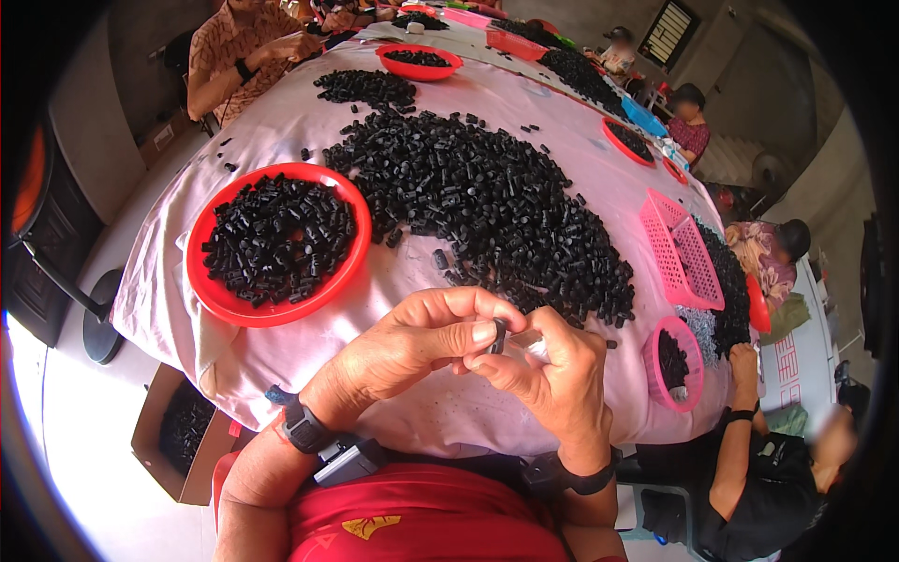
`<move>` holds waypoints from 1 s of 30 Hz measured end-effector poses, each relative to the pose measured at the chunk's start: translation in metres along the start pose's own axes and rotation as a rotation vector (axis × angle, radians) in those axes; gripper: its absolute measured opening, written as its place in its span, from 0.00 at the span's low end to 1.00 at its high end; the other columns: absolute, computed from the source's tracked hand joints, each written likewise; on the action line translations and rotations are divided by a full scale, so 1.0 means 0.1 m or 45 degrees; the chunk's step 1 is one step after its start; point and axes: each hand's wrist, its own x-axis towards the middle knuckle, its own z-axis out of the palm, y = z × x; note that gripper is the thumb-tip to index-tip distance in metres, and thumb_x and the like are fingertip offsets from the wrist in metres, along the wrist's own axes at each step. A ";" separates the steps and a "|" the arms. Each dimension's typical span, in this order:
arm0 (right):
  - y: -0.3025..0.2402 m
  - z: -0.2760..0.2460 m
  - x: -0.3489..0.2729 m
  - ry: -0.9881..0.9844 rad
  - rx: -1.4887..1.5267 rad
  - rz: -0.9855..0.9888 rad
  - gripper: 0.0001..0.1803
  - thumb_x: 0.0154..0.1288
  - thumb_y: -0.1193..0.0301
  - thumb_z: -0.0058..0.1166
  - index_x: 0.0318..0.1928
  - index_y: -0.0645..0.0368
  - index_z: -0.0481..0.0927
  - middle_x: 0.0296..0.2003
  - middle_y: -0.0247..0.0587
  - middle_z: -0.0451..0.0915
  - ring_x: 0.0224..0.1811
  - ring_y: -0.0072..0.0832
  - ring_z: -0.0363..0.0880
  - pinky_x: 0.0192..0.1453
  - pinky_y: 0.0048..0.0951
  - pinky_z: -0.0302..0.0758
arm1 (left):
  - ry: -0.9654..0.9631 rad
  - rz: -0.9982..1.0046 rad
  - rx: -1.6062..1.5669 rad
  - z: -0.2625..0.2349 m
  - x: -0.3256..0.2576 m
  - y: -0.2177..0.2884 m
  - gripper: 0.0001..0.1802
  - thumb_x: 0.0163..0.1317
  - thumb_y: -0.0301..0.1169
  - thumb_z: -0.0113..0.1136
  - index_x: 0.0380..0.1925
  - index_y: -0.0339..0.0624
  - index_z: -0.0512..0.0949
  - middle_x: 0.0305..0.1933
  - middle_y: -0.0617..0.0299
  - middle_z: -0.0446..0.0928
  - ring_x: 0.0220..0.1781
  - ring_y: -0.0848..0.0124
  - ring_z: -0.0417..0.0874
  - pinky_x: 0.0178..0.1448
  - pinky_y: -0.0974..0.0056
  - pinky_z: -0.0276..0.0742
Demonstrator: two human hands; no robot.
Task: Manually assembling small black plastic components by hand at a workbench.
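Observation:
Between the thumb and fingers of my left hand is a small black cylindrical piece, held just past the table's near edge. Close beside it, my right hand is closed, its fingertips almost meeting those of the left. A small pale, shiny thing shows between the right thumb and forefinger; its kind is not clear. Beyond both hands spreads a large heap of similar black pieces. To the left, a red round basin holds many more of them.
A pink cloth covers the table. Right of the heap are a pink slotted basket and a pink round basket. A co-worker's arm reaches in at the right. An open cardboard box stands on the floor at lower left.

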 end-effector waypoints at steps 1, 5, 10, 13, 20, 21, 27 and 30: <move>-0.01 0.01 0.00 0.013 0.010 -0.001 0.29 0.52 0.45 0.71 0.28 0.60 0.78 0.15 0.36 0.75 0.15 0.23 0.74 0.20 0.27 0.68 | 0.002 0.001 0.000 0.00 0.00 -0.01 0.18 0.70 0.39 0.59 0.54 0.41 0.78 0.44 0.71 0.79 0.37 0.85 0.72 0.40 0.76 0.66; 0.01 0.02 0.00 0.022 0.014 0.003 0.29 0.52 0.45 0.71 0.28 0.60 0.78 0.15 0.36 0.74 0.14 0.24 0.73 0.19 0.27 0.68 | -0.002 0.008 -0.018 -0.02 0.01 -0.03 0.18 0.70 0.39 0.59 0.53 0.40 0.78 0.41 0.71 0.78 0.35 0.85 0.72 0.38 0.76 0.66; 0.05 0.05 -0.02 0.028 -0.027 -0.024 0.29 0.52 0.44 0.71 0.28 0.60 0.78 0.15 0.36 0.74 0.15 0.24 0.74 0.20 0.27 0.69 | 0.000 -0.003 0.000 -0.02 0.00 -0.01 0.17 0.70 0.39 0.60 0.53 0.41 0.78 0.41 0.71 0.78 0.35 0.85 0.72 0.38 0.76 0.66; 0.05 0.04 -0.02 0.034 -0.045 -0.029 0.29 0.52 0.44 0.71 0.27 0.60 0.78 0.15 0.37 0.75 0.15 0.25 0.75 0.20 0.27 0.69 | 0.010 -0.004 0.007 0.00 0.00 0.01 0.17 0.70 0.38 0.59 0.52 0.41 0.78 0.40 0.71 0.78 0.35 0.85 0.72 0.38 0.76 0.66; 0.02 0.03 0.00 0.025 -0.024 -0.026 0.30 0.54 0.44 0.69 0.26 0.61 0.77 0.16 0.38 0.77 0.15 0.26 0.77 0.20 0.27 0.69 | 0.001 0.017 -0.011 0.00 0.00 0.00 0.15 0.70 0.36 0.59 0.51 0.42 0.79 0.39 0.72 0.78 0.35 0.85 0.71 0.37 0.77 0.65; 0.03 0.03 -0.01 0.014 -0.019 -0.024 0.30 0.55 0.44 0.68 0.26 0.61 0.77 0.16 0.39 0.77 0.16 0.25 0.78 0.20 0.27 0.69 | -0.014 0.022 -0.010 -0.01 0.00 -0.01 0.14 0.70 0.36 0.59 0.51 0.42 0.79 0.38 0.73 0.77 0.35 0.86 0.71 0.37 0.77 0.65; 0.02 0.02 -0.02 -0.020 -0.031 -0.015 0.29 0.55 0.45 0.69 0.26 0.61 0.76 0.16 0.38 0.77 0.17 0.25 0.77 0.21 0.27 0.69 | -0.001 0.020 0.030 -0.01 0.00 0.00 0.14 0.70 0.37 0.59 0.51 0.43 0.79 0.40 0.73 0.78 0.35 0.86 0.71 0.38 0.77 0.65; 0.02 0.04 -0.01 0.004 0.025 -0.015 0.28 0.55 0.47 0.70 0.26 0.60 0.77 0.16 0.37 0.76 0.16 0.24 0.75 0.20 0.27 0.69 | -0.021 0.024 0.043 -0.04 0.00 -0.01 0.14 0.70 0.37 0.59 0.51 0.43 0.79 0.41 0.73 0.78 0.36 0.86 0.71 0.38 0.77 0.66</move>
